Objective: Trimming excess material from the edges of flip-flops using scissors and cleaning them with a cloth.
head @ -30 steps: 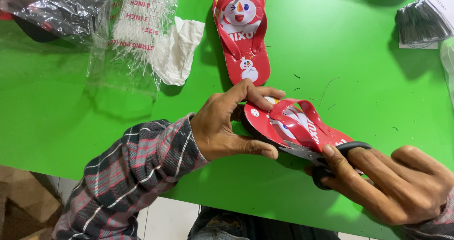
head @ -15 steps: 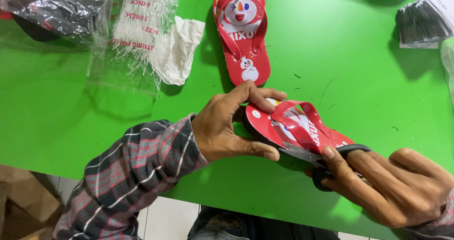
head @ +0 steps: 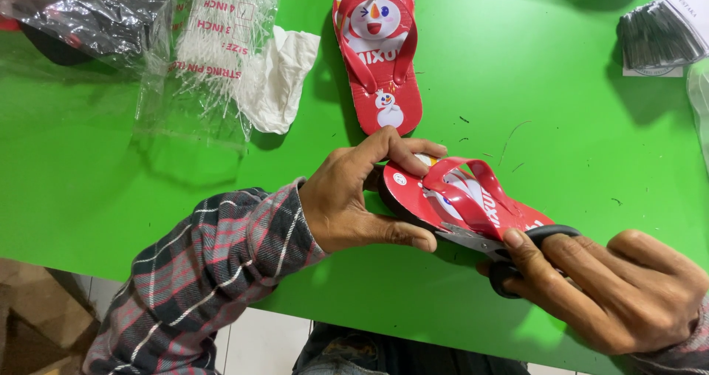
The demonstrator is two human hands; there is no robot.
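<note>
A bright green worktop (head: 111, 198) fills the view from the head camera, carrying everything in the scene. At its upper left lie two clear plastic bags: a crumpled one (head: 81, 9) holding dark, partly red items too bunched to identify, and a flatter printed one (head: 210, 57) holding a thick bundle of pale string-like pins. A wad of white cloth or paper (head: 284, 76) rests just beside the flatter bag.

At top centre a red sandal (head: 378, 50) with a cartoon snowman print lies flat, sole down, toe toward the person. Its matching red sandal (head: 458, 201) is lifted off the worktop near the front edge, tilted, its dark underside facing down and left.

The left hand (head: 354, 198), emerging from a red-and-grey plaid sleeve (head: 214, 272), clamps the heel end of the raised sandal, fingers curled over the top face and thumb pressed along the lower edge. The right hand (head: 620, 290) closes its grip around the black handles of a pair of scissors (head: 528, 253), whose metal blades touch the sandal's edge near the toe end; the thumb lies on the upper handle.

At the upper right corner a bundle of thin dark strips (head: 657, 39) sits on a white card, well apart from both hands. Small dark specks (head: 464, 119) dot the worktop between the two sandals.
</note>
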